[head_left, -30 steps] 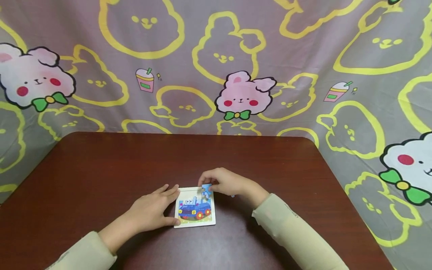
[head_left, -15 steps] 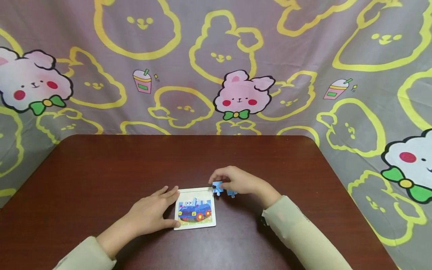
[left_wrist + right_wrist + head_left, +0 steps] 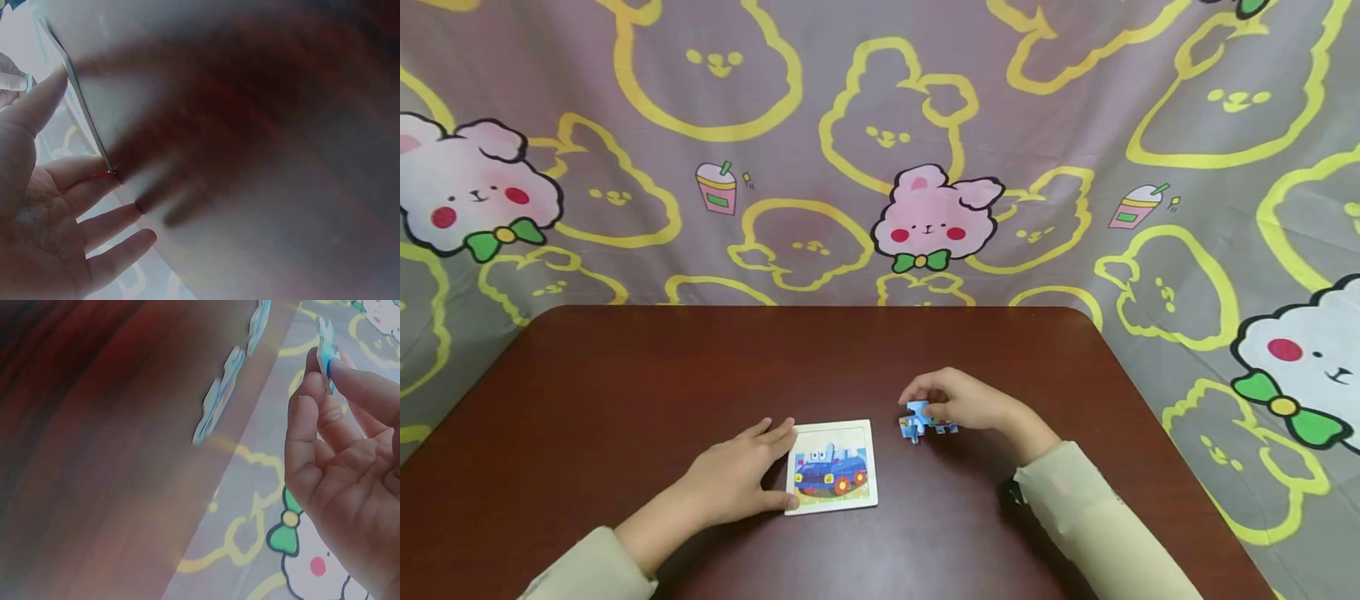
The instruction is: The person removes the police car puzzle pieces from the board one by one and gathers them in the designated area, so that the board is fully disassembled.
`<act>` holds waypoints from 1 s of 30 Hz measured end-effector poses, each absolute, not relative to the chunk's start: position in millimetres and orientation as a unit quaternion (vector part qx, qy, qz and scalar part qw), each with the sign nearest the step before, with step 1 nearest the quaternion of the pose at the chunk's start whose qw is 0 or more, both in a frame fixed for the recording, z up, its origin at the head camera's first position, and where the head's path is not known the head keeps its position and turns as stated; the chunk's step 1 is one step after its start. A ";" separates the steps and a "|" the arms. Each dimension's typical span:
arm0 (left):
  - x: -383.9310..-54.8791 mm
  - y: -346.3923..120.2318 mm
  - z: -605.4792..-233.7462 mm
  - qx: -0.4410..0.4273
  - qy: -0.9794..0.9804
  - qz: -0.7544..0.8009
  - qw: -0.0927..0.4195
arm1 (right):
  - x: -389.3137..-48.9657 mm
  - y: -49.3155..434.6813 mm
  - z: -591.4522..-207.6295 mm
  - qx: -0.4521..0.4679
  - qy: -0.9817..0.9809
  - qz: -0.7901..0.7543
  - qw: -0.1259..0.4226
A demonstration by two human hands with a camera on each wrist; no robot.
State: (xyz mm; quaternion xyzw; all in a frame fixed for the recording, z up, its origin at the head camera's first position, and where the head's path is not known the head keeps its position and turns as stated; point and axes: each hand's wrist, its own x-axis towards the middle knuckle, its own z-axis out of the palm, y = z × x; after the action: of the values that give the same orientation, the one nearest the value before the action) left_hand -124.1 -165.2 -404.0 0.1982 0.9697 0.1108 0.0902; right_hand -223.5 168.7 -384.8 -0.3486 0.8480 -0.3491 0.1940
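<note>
A square jigsaw puzzle board (image 3: 872, 467) with a pale frame lies on the table, its picture showing a blue cartoon truck. The upper strip of its inside is bare and pale. Along its left side my left hand (image 3: 733, 471) rests with fingers spread, thumb at the near corner and index finger at the far one. To the right of the board, my right hand (image 3: 973, 404) pinches a light blue puzzle piece (image 3: 325, 353) between thumb and fingers. Loose puzzle pieces (image 3: 219, 394) lie on the table beneath and beside that hand, partly hidden by it in the head view.
The dark brown table (image 3: 700, 358) reaches back to a patterned cloth (image 3: 805, 158) hung behind and at the sides. Another loose piece (image 3: 259, 325) lies farther along in the right wrist view.
My right hand has moved right, off the board's upper right corner to above the loose pieces, with the puzzle piece still pinched. My left hand has stayed at the board's left side.
</note>
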 end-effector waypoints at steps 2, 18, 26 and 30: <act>-123.2 -166.3 -406.2 0.201 0.969 0.113 0.094 | -223.5 172.9 -387.3 -0.346 0.850 -0.348 0.190; -122.2 -164.8 -405.0 0.198 0.970 0.112 0.089 | -230.2 220.0 -385.5 -0.345 0.865 -0.334 0.147; -122.7 -165.5 -404.4 0.200 0.971 0.100 0.085 | -229.5 238.1 -387.8 -0.322 0.875 -0.330 0.148; -122.7 -164.2 -404.2 0.198 0.971 0.098 0.089 | -226.9 245.0 -389.7 -0.308 0.877 -0.332 0.160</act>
State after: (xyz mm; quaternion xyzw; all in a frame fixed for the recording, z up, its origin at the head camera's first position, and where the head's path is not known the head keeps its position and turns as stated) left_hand -122.7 -164.2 -404.2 0.1980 0.9712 0.0983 0.0888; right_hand -226.9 245.0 -389.7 -0.3084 0.8772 -0.3316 0.1596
